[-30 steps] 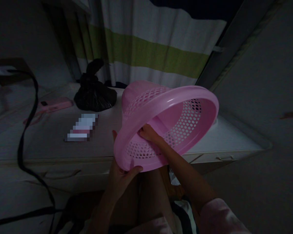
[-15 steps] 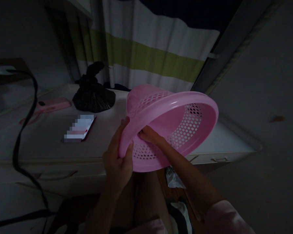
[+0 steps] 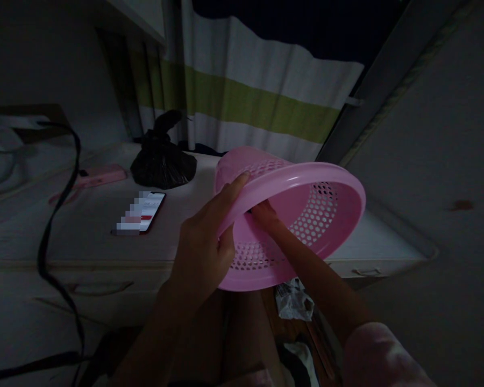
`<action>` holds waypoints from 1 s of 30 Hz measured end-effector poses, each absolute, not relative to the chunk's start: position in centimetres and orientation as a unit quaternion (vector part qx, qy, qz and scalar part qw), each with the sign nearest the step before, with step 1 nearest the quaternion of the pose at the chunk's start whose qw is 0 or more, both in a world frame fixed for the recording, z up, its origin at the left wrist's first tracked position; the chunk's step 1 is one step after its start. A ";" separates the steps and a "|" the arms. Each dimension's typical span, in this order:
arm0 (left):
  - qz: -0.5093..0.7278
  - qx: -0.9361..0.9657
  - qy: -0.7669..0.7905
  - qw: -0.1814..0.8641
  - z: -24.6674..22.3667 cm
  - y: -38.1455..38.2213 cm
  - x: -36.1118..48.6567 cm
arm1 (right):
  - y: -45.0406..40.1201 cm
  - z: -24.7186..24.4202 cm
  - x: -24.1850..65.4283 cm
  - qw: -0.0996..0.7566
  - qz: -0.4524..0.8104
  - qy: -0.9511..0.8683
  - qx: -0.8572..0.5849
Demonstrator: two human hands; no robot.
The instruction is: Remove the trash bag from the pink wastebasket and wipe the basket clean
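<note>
A pink plastic basket (image 3: 290,177) with round holes in its side lies tilted, its wide mouth turned towards me. My left hand (image 3: 205,236) grips the rim at the left, thumb on the inner side and fingers on the outside. Inside the mouth is my right hand (image 3: 264,215), near the left inner wall. Its fingers look curled, and a small dark spot shows at their tips; what they hold, if anything, is too dim to make out.
On the white desk (image 3: 89,236) are a lit phone (image 3: 151,210), a pink object (image 3: 105,174) and a tied black bag (image 3: 163,164). A black cable (image 3: 48,231) hangs at the left. A striped curtain (image 3: 258,97) hangs behind. Below lies a clear plastic bag (image 3: 294,303).
My left hand has shifted up and right along the rim, its fingers reaching further over the outside. The view has shifted slightly, and my right hand sits a little higher inside the basket.
</note>
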State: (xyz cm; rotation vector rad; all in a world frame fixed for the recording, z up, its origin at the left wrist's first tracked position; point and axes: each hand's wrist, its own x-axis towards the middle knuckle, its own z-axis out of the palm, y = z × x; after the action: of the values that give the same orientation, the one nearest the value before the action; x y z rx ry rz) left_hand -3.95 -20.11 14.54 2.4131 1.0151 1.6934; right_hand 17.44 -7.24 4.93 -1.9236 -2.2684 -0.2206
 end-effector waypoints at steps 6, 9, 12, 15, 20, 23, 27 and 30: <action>0.521 0.787 0.329 0.014 15.0 -19.8 -4.2 | -5.8 3.8 16.3 0.145 -0.013 -0.784 -0.603; 0.511 0.789 0.341 0.018 15.1 -19.6 -4.3 | -6.2 3.4 15.5 0.175 0.026 -0.790 -0.587; 0.510 0.781 0.358 0.021 15.0 -19.6 -4.4 | -7.2 3.4 15.0 0.175 0.060 -0.800 -0.570; 0.514 0.771 0.375 0.019 14.8 -19.8 -4.4 | -9.0 3.8 14.9 0.162 0.084 -0.821 -0.541; 0.516 0.762 0.390 0.009 14.6 -20.0 -4.4 | -12.8 4.0 15.7 0.118 0.067 -0.850 -0.509; 0.514 0.763 0.393 0.006 14.7 -20.1 -4.4 | -14.0 3.7 16.5 0.073 0.022 -0.857 -0.509; 0.513 0.761 0.396 0.002 14.7 -20.1 -4.4 | -13.2 3.8 17.2 0.018 -0.030 -0.834 -0.550; 0.506 0.764 0.400 0.004 14.5 -20.1 -4.5 | -11.3 4.4 17.1 -0.002 -0.050 -0.807 -0.588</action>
State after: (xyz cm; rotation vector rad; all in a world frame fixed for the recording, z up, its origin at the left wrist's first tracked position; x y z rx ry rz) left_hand -4.45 -20.11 14.53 2.3954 1.2527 1.5852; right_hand 17.09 -11.30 4.36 -1.8503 -2.5390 -0.1586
